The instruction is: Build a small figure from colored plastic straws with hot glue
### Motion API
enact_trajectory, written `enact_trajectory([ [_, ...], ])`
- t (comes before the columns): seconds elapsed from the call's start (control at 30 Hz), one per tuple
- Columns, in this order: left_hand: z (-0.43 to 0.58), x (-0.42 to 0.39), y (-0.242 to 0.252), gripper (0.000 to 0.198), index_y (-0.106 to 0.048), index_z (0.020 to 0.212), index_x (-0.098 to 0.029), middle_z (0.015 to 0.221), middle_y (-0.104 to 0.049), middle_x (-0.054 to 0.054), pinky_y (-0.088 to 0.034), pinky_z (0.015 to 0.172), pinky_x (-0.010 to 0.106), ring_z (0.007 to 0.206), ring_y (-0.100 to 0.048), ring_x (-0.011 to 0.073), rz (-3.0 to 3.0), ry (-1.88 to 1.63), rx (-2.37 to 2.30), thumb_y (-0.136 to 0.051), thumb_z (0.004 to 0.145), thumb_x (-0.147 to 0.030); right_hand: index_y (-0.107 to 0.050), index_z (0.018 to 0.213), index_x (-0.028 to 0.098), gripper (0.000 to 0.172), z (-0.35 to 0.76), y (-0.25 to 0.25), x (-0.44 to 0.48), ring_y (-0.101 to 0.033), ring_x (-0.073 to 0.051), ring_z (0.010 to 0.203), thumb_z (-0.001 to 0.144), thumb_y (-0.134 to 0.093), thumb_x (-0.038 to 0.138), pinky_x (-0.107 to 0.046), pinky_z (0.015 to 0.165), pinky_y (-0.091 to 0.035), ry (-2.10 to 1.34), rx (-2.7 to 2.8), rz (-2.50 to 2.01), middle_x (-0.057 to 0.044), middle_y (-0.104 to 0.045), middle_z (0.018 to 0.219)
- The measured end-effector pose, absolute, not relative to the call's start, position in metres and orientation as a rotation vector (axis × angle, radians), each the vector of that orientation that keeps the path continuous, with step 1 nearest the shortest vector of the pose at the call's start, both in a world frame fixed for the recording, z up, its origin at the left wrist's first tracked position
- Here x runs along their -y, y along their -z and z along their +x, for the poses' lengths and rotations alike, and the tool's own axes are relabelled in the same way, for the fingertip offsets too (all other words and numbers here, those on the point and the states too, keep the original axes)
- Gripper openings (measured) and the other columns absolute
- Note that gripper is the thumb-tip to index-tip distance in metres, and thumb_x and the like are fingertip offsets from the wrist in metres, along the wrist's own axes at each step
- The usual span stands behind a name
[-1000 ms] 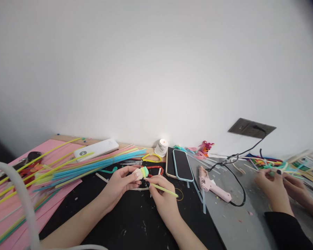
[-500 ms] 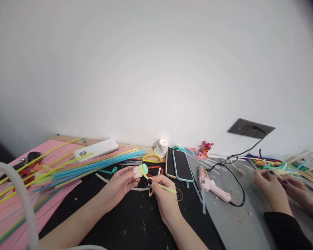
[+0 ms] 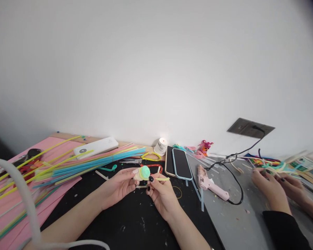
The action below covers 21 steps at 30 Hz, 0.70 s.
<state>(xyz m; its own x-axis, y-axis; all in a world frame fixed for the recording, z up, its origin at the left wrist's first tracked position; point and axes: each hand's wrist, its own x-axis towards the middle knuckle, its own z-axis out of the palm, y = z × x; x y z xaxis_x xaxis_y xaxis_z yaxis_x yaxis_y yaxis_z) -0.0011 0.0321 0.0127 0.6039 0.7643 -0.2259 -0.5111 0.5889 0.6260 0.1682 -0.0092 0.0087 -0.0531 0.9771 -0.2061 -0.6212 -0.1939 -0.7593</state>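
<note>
Pink paper [image 3: 7, 194] covers the left edge of the black mat [image 3: 135, 225], and a fan of straws [image 3: 88, 165] lies across both. Just right of the straw tips, the left hand [image 3: 118, 185] holds a small green-and-cream coil [image 3: 143, 172] above the mat, fingers closed on it. The right hand [image 3: 163, 195] meets the coil and nips a yellow strip [image 3: 162, 179] between thumb and forefinger. Bare mat lies below both wrists. Two phones [image 3: 182, 164] sit at the mat's right edge, with a pink glue gun [image 3: 211, 181] beyond. Another person's hands [image 3: 272, 187] are well apart.
</note>
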Motion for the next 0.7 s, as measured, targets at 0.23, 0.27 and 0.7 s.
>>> enact_trajectory([
  [0.23,-0.001,-0.028,-0.019,0.019,-0.071,0.092,-0.016,0.111,-0.064,0.007,-0.054,0.057,0.017,0.06,-0.062,0.0063,1.04,-0.64,-0.602,-0.071,0.079,-0.03,-0.07,0.067,0.017,0.016,0.175,-0.003,0.004,-0.052,-0.008,0.049,0.062,-0.082,0.027,-0.019,0.05,-0.043,-1.491,0.723,-0.956,0.002,-0.061,0.057],
  [0.27,0.0,-0.028,-0.019,0.018,-0.071,0.09,-0.015,0.126,-0.057,0.009,-0.055,0.057,0.02,0.059,-0.063,0.0063,1.145,-0.639,-0.632,-0.071,0.079,-0.03,-0.07,0.068,0.017,0.014,0.177,-0.002,0.003,-0.053,-0.009,0.051,0.063,-0.081,0.025,-0.02,0.052,-0.044,-1.418,0.795,-1.02,0.001,-0.063,0.058],
  [0.7,0.004,-0.027,-0.003,0.014,-0.065,0.088,-0.019,0.135,-0.045,0.009,-0.056,0.061,0.028,0.059,-0.063,0.0084,1.668,-0.751,-0.745,-0.057,0.078,-0.015,-0.07,0.072,0.018,0.01,0.187,-0.007,0.007,-0.063,-0.016,0.061,0.077,-0.062,0.02,-0.024,0.059,-0.047,-0.597,1.409,-1.381,-0.003,-0.072,0.07],
])
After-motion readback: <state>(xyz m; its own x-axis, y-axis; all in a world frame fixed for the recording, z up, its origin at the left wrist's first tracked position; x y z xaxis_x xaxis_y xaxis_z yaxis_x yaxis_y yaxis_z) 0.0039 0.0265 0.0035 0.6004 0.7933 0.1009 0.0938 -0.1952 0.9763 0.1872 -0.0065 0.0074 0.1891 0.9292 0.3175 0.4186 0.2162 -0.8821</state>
